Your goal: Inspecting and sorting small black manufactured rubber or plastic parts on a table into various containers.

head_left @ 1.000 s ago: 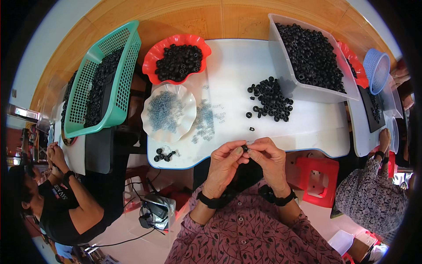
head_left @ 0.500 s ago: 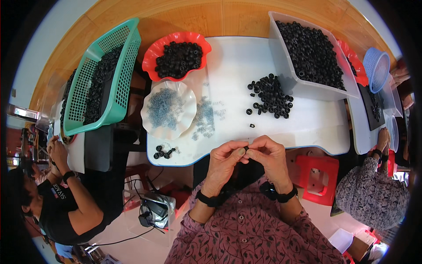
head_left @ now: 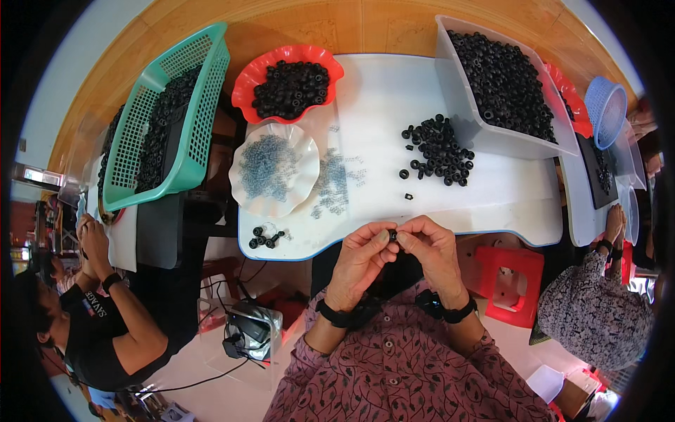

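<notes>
Just past the table's near edge, my left hand [head_left: 360, 264] and my right hand [head_left: 432, 257] meet, thumbs and forefingers pinching a small black round part [head_left: 392, 235] between them. Ahead, a loose pile of black round parts [head_left: 439, 151] lies on the white table [head_left: 380, 91], with one stray piece [head_left: 408, 196] nearer to me. A white scalloped plate [head_left: 304, 186] to the left holds many tiny clear springs, and more springs [head_left: 334, 184] are scattered beside it. A small group of black parts [head_left: 262, 242] sits at the table's near left corner.
Behind the plate stands a red scalloped bowl [head_left: 242, 90] of black parts. A clear plastic bin [head_left: 506, 137] full of them is at the back right; a green basket [head_left: 158, 193] is at left. People work on both sides. A red stool [head_left: 503, 309] stands below the table.
The black part between my fingertips shows more plainly now. My hands stay nearly in place, while the table view has shifted slightly. The small group at the near left corner looks rearranged.
</notes>
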The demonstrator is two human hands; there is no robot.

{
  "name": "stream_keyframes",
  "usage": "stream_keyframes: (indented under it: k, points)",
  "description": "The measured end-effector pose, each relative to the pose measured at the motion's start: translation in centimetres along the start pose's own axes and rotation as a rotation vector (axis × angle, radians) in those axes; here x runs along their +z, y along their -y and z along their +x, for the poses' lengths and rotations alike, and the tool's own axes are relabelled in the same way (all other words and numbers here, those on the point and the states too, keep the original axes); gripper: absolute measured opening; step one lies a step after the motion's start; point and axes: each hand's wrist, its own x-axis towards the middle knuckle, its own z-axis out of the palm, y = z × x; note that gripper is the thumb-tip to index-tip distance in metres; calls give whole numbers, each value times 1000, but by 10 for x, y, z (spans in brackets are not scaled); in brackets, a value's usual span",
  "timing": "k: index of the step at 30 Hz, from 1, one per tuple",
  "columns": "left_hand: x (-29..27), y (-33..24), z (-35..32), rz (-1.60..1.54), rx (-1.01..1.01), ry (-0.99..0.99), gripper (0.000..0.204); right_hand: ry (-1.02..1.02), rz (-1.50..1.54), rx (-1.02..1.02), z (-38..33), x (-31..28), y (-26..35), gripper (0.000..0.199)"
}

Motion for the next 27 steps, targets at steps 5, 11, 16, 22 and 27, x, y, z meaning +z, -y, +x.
stream_keyframes:
  k: [5,11,16,22,27]
  points:
    - [0,0,-1,37,9,-6,21,-28,-58,-29,-1,5,0,6]
    - [11,-1,-5,217,82,-26,21,-124,-259,-132,-4,11,1,5]
    - [8,1,-5,239,91,-14,20,-142,-365,-168,-3,10,-6,6]
    - [2,-6,-5,125,49,-61,19,-180,-500,-308,10,8,3,4]
    - [4,-9,-7,117,35,-106,21,-290,-974,-606,35,1,-2,21]
